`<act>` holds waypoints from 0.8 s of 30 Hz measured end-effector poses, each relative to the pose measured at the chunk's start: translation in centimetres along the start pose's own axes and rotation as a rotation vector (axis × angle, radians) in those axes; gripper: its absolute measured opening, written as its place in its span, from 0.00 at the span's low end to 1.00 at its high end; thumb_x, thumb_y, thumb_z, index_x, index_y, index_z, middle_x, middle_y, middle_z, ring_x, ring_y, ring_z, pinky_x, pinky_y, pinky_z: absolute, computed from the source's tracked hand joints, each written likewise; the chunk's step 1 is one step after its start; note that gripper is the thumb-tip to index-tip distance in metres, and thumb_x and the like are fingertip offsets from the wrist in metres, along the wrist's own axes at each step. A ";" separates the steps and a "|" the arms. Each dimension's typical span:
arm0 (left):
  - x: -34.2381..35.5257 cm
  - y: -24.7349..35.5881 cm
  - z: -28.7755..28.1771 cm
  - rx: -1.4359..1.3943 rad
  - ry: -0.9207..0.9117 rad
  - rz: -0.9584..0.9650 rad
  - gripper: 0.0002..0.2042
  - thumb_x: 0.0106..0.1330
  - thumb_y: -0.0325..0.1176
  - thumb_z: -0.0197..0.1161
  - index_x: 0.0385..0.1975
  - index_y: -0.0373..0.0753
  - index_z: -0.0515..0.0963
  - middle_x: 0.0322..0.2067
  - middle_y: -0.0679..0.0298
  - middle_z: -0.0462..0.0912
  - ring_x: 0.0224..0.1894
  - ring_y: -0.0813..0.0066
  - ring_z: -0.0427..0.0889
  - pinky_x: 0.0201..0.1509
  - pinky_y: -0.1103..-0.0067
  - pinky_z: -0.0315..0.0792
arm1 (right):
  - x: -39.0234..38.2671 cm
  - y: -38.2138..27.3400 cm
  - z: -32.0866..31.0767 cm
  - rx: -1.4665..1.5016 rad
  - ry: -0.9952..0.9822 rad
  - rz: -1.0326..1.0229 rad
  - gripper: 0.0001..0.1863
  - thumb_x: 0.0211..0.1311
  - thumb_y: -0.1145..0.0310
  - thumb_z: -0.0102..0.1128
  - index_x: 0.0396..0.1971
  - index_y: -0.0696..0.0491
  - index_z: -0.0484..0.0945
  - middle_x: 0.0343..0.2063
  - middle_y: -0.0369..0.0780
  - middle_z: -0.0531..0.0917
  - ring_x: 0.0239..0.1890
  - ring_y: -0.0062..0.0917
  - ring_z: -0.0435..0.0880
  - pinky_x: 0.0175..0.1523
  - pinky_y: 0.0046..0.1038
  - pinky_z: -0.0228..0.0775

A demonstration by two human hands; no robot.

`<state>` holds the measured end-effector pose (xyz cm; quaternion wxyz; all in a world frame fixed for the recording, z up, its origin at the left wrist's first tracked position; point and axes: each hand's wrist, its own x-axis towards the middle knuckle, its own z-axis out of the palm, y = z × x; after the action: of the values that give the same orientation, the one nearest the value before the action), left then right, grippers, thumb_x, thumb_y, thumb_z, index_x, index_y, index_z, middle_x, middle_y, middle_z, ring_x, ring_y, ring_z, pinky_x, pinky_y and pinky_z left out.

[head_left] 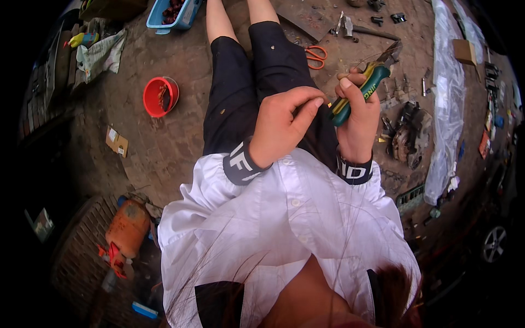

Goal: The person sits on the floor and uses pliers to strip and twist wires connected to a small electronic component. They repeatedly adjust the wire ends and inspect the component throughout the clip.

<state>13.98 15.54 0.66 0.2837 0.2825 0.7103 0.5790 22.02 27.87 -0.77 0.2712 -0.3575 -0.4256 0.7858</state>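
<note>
Right: plastic sheet [444, 117]. Lower left: orange tank [129, 227]. Upper left: blue basin [190, 15]; below it, red bucket [152, 98]. Upper right: hammer [377, 33], just beyond the tip of the green pliers [367, 90]. Centre: left hand [281, 126], thumb and forefinger tips together; whether they grip anything cannot be told. Right of centre: right hand [358, 117], fingers clamped on the pliers. Above, between both: orange scissors [317, 57]. Lettering: yellow on the pliers, white on dark cuffs [238, 167].
</note>
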 end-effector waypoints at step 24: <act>-0.2 -0.3 -0.2 0.252 0.094 0.187 0.07 0.60 0.21 0.60 0.36 0.32 0.80 0.31 0.57 0.84 0.29 0.69 0.83 0.33 0.82 0.74 | 0.1 0.0 1.0 0.049 0.052 0.016 0.08 0.62 0.69 0.58 0.35 0.59 0.80 0.41 0.39 0.78 0.38 0.15 0.72 0.45 0.22 0.64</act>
<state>13.96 15.21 0.38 0.1574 0.3531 0.7605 0.5218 21.14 27.45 -0.38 0.2845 -0.3745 -0.3961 0.7886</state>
